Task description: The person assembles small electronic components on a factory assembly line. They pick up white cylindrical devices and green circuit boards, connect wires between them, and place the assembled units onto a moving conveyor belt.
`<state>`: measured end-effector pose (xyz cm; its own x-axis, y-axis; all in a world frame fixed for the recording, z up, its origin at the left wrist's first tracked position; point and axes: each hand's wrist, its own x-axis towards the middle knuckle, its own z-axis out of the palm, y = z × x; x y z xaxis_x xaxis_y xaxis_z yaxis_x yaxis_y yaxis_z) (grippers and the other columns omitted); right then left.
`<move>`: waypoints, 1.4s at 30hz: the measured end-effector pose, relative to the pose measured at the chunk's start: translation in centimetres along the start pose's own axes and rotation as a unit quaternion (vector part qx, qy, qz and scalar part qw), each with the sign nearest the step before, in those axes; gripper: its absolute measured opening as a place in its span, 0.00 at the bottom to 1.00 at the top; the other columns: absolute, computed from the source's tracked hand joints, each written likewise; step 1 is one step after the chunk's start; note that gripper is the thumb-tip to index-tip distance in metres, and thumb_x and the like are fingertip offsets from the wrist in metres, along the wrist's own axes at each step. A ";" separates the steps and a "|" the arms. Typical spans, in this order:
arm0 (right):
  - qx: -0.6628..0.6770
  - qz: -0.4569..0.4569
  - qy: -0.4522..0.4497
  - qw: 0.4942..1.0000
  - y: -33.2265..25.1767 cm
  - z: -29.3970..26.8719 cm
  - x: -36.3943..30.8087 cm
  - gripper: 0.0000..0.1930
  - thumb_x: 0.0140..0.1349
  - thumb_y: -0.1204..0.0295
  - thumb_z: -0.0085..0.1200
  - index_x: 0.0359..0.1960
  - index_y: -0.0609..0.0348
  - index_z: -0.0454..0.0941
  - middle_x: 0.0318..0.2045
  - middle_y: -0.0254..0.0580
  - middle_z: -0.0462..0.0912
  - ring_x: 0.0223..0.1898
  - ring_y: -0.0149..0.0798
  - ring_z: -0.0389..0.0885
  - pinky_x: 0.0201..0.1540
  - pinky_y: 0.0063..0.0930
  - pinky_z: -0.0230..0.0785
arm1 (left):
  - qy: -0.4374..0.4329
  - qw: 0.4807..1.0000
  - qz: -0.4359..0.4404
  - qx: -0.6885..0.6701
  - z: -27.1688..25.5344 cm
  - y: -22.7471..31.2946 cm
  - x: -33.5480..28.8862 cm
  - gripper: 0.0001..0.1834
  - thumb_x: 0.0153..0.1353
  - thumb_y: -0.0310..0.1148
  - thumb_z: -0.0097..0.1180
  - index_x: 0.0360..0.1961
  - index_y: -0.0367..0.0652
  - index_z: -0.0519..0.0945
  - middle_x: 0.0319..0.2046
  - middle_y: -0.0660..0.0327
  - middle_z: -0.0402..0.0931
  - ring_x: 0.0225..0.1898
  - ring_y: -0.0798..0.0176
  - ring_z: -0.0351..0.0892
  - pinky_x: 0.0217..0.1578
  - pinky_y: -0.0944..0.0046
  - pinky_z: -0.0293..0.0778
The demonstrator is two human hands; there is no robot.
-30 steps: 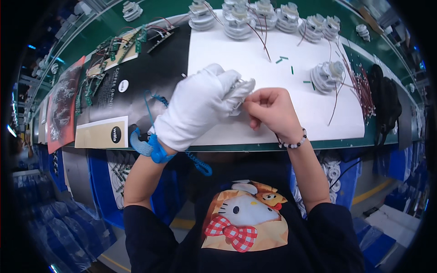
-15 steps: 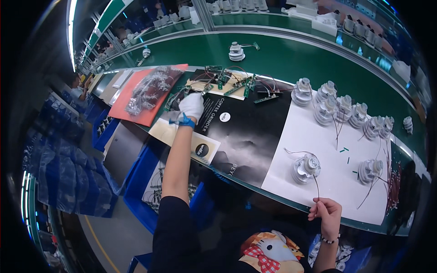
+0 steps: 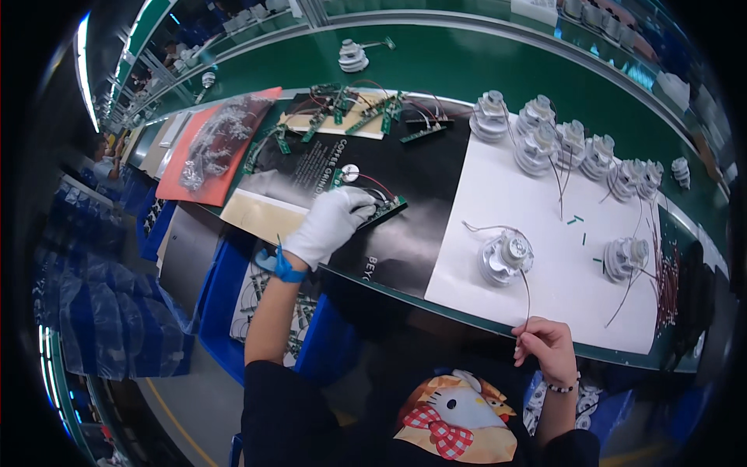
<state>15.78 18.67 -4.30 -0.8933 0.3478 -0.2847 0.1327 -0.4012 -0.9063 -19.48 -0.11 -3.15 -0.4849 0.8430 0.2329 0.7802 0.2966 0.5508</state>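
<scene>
My left hand (image 3: 331, 226), in a white glove with a blue band at the wrist, is closed on a small green circuit board (image 3: 389, 208) with thin wires, above the black printed sheet (image 3: 405, 253). My bare right hand (image 3: 548, 346) pinches the end of a thin wire (image 3: 527, 300) at the table's front edge. That wire runs from a white, round motor-like unit (image 3: 506, 258) standing on the white sheet (image 3: 459, 280). A second wire from the unit lies off to its left.
Several more circuit boards (image 3: 428, 132) lie at the back of the black sheet. Similar white units (image 3: 537, 148) stand in a group at the back right. Red-brown wires (image 3: 668, 288) are bundled at the right edge. A clear bag (image 3: 226, 140) rests on orange foam (image 3: 175, 183). Blue bins (image 3: 315, 335) sit below.
My left hand has moved from the group of boards toward me and to the right, now with a circuit board in it. The right hand still pinches the wire. The view has shifted slightly.
</scene>
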 end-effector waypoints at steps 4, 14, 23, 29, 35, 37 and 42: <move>0.031 0.072 -0.040 0.996 -0.6 0.0 -0.3 0.03 0.56 0.83 0.51 0.30 0.74 0.74 0.26 0.48 0.78 0.21 0.31 0.79 0.23 0.20 0.75 | -0.078 0.985 -0.144 0.047 -0.9 1.6 0.8 0.13 0.52 0.33 0.60 0.34 0.33 0.79 0.24 0.55 0.77 0.25 0.65 0.76 0.28 0.68 0.70; 0.050 0.080 -0.052 0.994 -0.7 1.6 0.9 0.03 0.55 0.83 0.52 0.30 0.74 0.74 0.25 0.47 0.79 0.21 0.29 0.78 0.21 0.16 0.73 | -0.061 0.987 -0.116 0.092 0.5 4.7 -0.2 0.13 0.53 0.34 0.58 0.32 0.33 0.78 0.24 0.52 0.76 0.27 0.57 0.76 0.30 0.62 0.70; 0.019 -0.044 0.044 0.998 -0.5 5.9 2.6 0.04 0.53 0.82 0.55 0.29 0.70 0.74 0.23 0.38 0.77 0.20 0.21 0.75 0.16 0.12 0.67 | -0.142 0.974 -0.165 -0.062 2.2 8.7 -1.4 0.12 0.52 0.31 0.59 0.33 0.32 0.75 0.23 0.57 0.75 0.23 0.65 0.74 0.28 0.66 0.70; -0.045 -0.172 0.109 0.978 1.4 7.9 4.6 0.05 0.53 0.82 0.56 0.31 0.68 0.75 0.25 0.32 0.75 0.19 0.16 0.67 0.20 0.07 0.57 | -0.005 0.924 -0.262 -0.280 3.3 11.8 -4.6 0.13 0.58 0.28 0.54 0.42 0.31 0.75 0.25 0.61 0.79 0.26 0.77 0.73 0.26 0.73 0.70; -0.038 -0.208 0.098 0.972 1.8 8.4 5.8 0.04 0.53 0.82 0.55 0.31 0.66 0.75 0.29 0.33 0.76 0.24 0.17 0.68 0.24 0.09 0.59 | 0.100 0.920 -0.214 -0.313 3.2 11.6 -6.0 0.11 0.58 0.28 0.54 0.41 0.34 0.78 0.22 0.67 0.75 0.21 0.80 0.66 0.20 0.76 0.64; -0.035 -0.215 0.105 0.970 1.9 8.4 5.9 0.04 0.53 0.82 0.55 0.31 0.66 0.75 0.29 0.33 0.76 0.24 0.17 0.68 0.25 0.09 0.59 | 0.009 0.884 -0.271 -0.380 2.6 12.6 -6.4 0.11 0.58 0.27 0.53 0.41 0.34 0.78 0.22 0.69 0.75 0.21 0.82 0.65 0.20 0.77 0.63; -0.067 -0.244 0.121 0.960 2.0 8.5 6.3 0.04 0.53 0.82 0.55 0.30 0.65 0.75 0.28 0.32 0.76 0.23 0.18 0.68 0.24 0.10 0.59 | -0.065 0.879 -0.255 -0.397 4.2 13.4 -7.3 0.11 0.58 0.27 0.53 0.41 0.35 0.77 0.21 0.69 0.74 0.21 0.82 0.65 0.20 0.78 0.63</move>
<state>6.74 12.81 -5.26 -0.7390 0.6599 0.1355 -0.2080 -0.0322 -0.9776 -3.77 -0.42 -0.86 -0.6017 0.7507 -0.2726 -0.0738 0.2876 0.9549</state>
